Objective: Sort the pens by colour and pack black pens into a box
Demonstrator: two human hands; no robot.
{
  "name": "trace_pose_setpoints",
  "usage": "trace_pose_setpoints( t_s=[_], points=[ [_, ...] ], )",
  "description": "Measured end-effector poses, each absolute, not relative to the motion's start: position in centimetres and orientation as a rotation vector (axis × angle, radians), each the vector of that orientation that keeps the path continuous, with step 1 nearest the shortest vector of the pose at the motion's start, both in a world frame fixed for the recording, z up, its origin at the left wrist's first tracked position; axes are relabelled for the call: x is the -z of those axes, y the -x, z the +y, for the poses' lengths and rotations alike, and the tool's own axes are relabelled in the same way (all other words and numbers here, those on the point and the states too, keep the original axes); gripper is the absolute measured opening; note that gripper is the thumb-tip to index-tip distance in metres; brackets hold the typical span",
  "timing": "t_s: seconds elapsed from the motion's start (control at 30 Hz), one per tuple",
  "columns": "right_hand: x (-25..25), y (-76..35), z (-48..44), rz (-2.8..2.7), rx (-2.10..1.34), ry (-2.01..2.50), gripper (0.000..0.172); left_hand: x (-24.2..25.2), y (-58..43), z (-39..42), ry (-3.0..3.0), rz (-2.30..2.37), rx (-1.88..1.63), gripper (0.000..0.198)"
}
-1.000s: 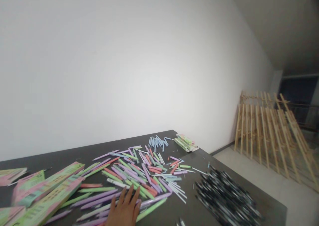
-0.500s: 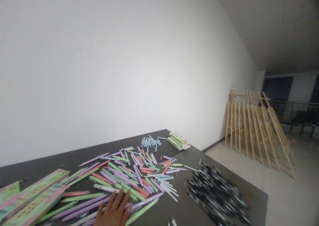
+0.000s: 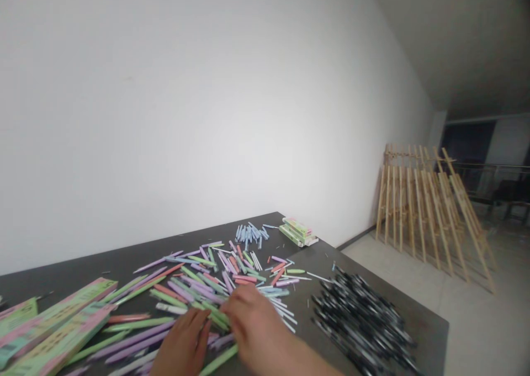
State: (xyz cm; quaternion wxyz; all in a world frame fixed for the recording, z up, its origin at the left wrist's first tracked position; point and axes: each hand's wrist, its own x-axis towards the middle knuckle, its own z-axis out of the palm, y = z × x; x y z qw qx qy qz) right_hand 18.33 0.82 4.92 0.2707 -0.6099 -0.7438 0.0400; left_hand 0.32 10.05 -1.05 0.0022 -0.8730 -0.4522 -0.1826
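Observation:
Over the near part of a pile of pastel pen parts (image 3: 194,287), my two hands work close together. My left hand (image 3: 182,340) is closed, its fingers drawn together and pointing toward my right hand. Fingers curled in a pinch, my right hand (image 3: 252,323) reaches in from the lower right. Green barrels (image 3: 217,315) lie at and between the fingertips of both hands. What either hand holds is hidden or blurred. Purple pens (image 3: 132,343) and green pens (image 3: 136,325) lie left of my left hand.
Pastel printed boxes (image 3: 62,326) lie at the left. A heap of black pens (image 3: 364,321) covers the right side of the dark table (image 3: 426,321). Blue pen parts (image 3: 250,233) and stacked boxes (image 3: 298,231) sit at the back. Wooden easels (image 3: 430,210) lean by the wall.
My right hand has come into view from the lower right and meets the pile. My left hand, spread over the pens before, has drawn its fingers together. The view has shifted slightly.

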Motion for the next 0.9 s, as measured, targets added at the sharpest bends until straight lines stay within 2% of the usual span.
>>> trace_pose_setpoints(
  t_s=[0.1, 0.17, 0.27, 0.33, 0.53, 0.8, 0.9],
  points=[
    [-3.2, -23.4, 1.0, -1.782, -0.115, 1.839, 0.028, 0.1, -0.5, 9.2, 2.883, -1.413, 0.493, 0.031],
    [-1.3, -26.6, 1.0, -1.685, -0.192, 1.970, 0.027, 0.2, -0.9, 8.4, 2.967, -1.431, 0.421, 0.027],
    [1.5, -28.5, 1.1, -1.694, -0.253, 1.956, 0.025, 0.9, -1.7, 7.4, 2.980, -1.434, 0.252, 0.044],
    [2.6, -28.1, 1.3, -1.717, -0.243, 1.927, 0.025, 1.2, -2.2, 7.0, 2.947, -1.437, 0.146, 0.048],
    [2.7, -26.3, 2.0, -1.714, -0.213, 1.960, 0.031, 1.3, -2.3, 7.6, 2.890, -1.438, 0.072, 0.044],
    [3.3, -28.1, 1.6, -1.654, -0.254, 2.054, 0.034, 1.4, -0.9, 8.9, 2.799, -1.394, 0.019, 0.058],
    [3.3, -28.3, 1.2, -1.637, -0.257, 2.062, 0.037, 1.1, -1.0, 8.8, 2.787, -1.401, 0.006, 0.056]
  ],
)
